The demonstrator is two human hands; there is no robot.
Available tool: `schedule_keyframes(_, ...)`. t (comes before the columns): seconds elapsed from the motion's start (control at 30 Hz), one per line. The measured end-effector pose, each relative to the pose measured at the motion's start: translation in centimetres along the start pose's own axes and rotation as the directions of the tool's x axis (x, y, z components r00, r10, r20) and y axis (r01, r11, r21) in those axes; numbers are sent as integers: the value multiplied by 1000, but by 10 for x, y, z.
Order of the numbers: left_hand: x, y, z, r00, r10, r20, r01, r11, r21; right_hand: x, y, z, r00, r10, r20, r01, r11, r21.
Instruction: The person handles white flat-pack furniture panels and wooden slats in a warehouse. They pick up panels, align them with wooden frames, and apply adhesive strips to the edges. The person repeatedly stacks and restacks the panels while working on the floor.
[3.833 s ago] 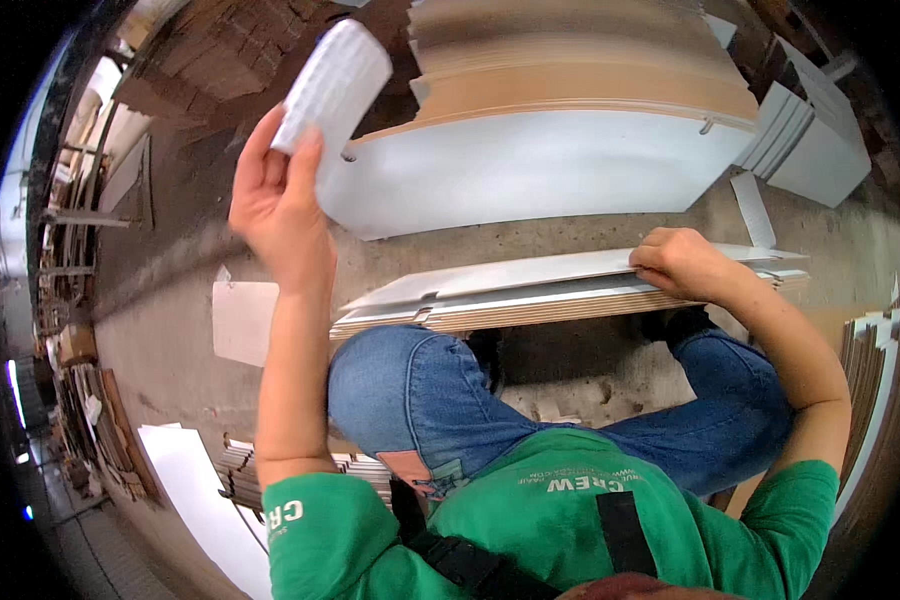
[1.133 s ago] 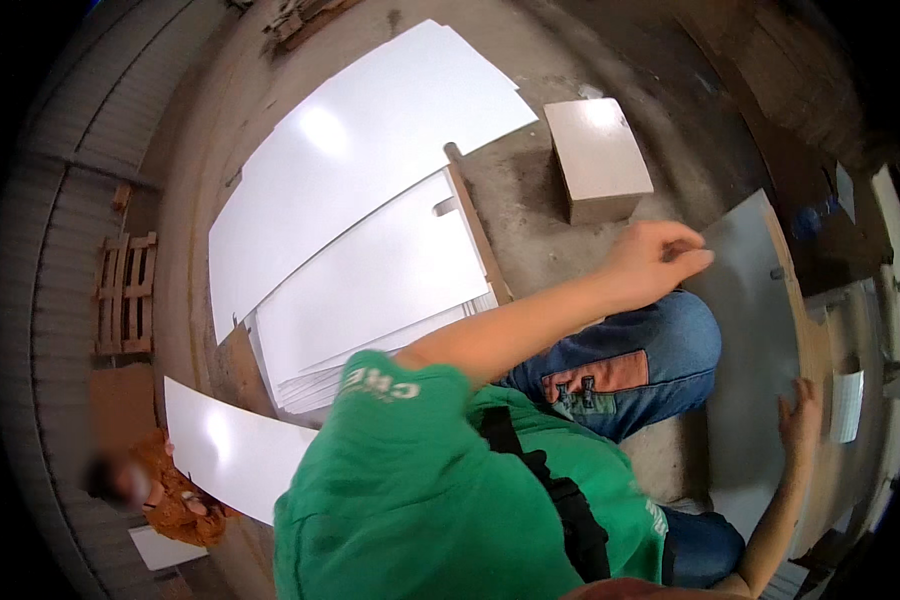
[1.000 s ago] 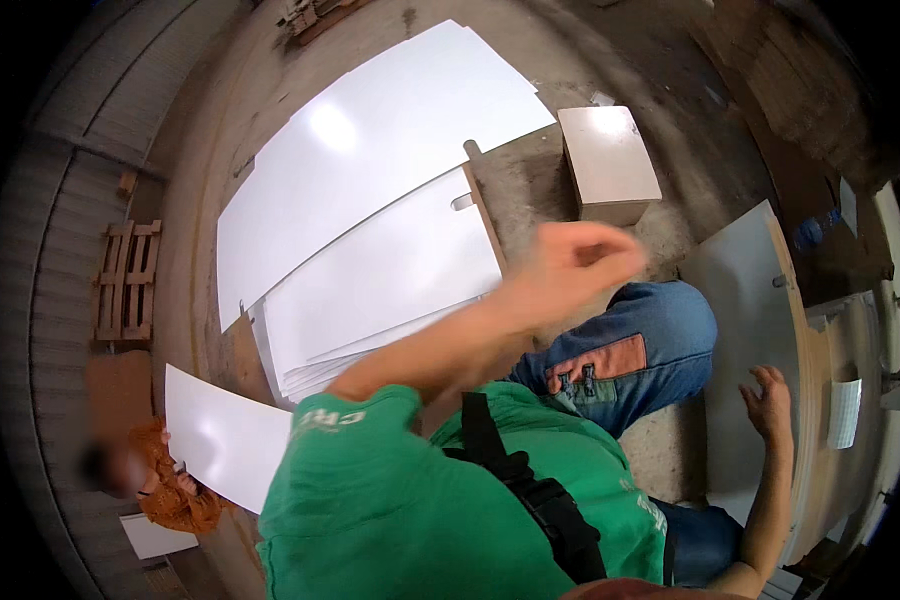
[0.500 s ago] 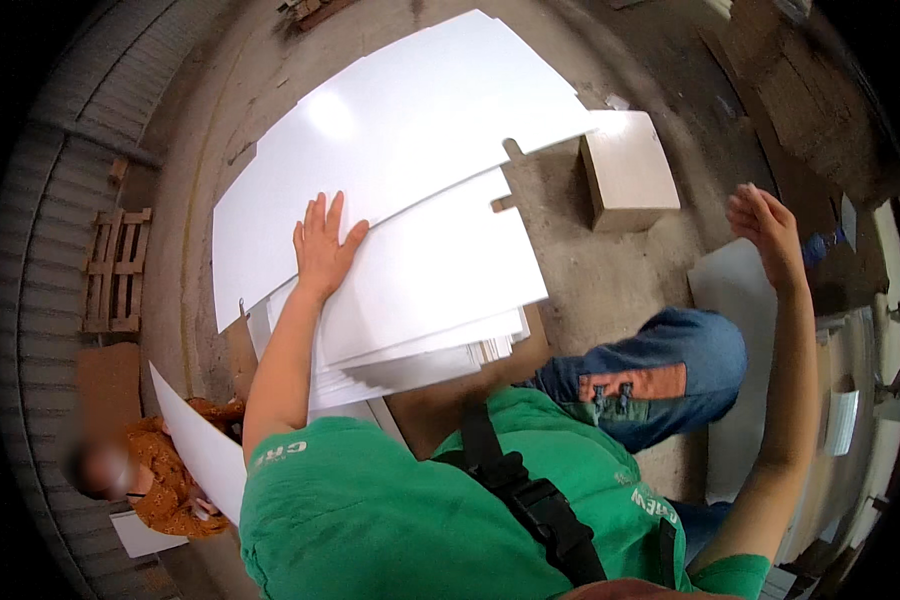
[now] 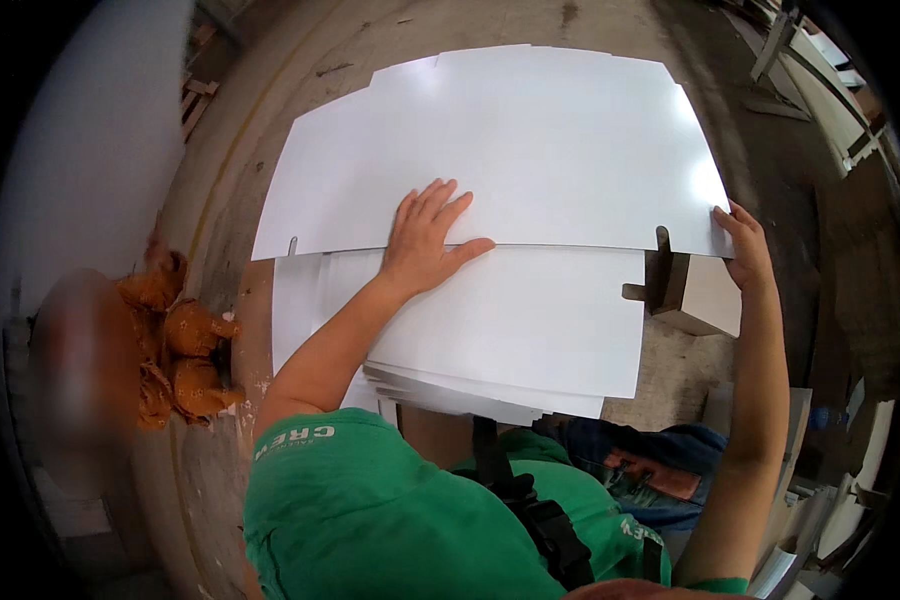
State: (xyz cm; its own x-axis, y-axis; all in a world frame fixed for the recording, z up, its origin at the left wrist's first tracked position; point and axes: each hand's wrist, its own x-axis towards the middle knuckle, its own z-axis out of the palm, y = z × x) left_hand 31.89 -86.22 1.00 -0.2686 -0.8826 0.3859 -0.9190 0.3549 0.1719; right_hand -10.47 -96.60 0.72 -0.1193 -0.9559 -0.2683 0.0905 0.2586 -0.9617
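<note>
A large white sheet, notched along its near edge and glossy on top, lies across a pile of similar sheets. My left hand rests flat on its near edge, fingers spread, thumb pointing right. At the sheet's right end my right hand pinches the edge, the thumb on top and the other fingers partly hidden. The stack of white sheets shows below, nearer to me, with uneven front edges and a notch on its right side.
A pale box stands under the sheet's right end. To the left is a co-worker in orange patterned clothes, beside a big upright white panel. Boards lean at the lower right. A concrete floor stretches beyond.
My right hand has come in from the right and taken hold of the sheet's right end. My left hand stays on the sheet. At the left, a white panel now fills the upper side.
</note>
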Motion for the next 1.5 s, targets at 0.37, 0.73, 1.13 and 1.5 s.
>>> schedule_keyframes(0.37,-44,60,-10,841,413,-350,-494,850,-184,-40,12,-11,997,-6,73,1,997,72)
schedule_keyframes(0.73,-50,83,-23,649,-469,599,689,31,-724,-25,20,-19,998,45,36,-50,990,129)
schedule_keyframes(1.13,-52,84,-29,649,-424,631,649,-124,-751,-32,0,8,999,24,42,-16,981,-194)
schedule_keyframes(1.5,-33,5,-14,516,-776,364,-195,-519,-832,-177,-60,63,984,-180,-3,179,980,-83)
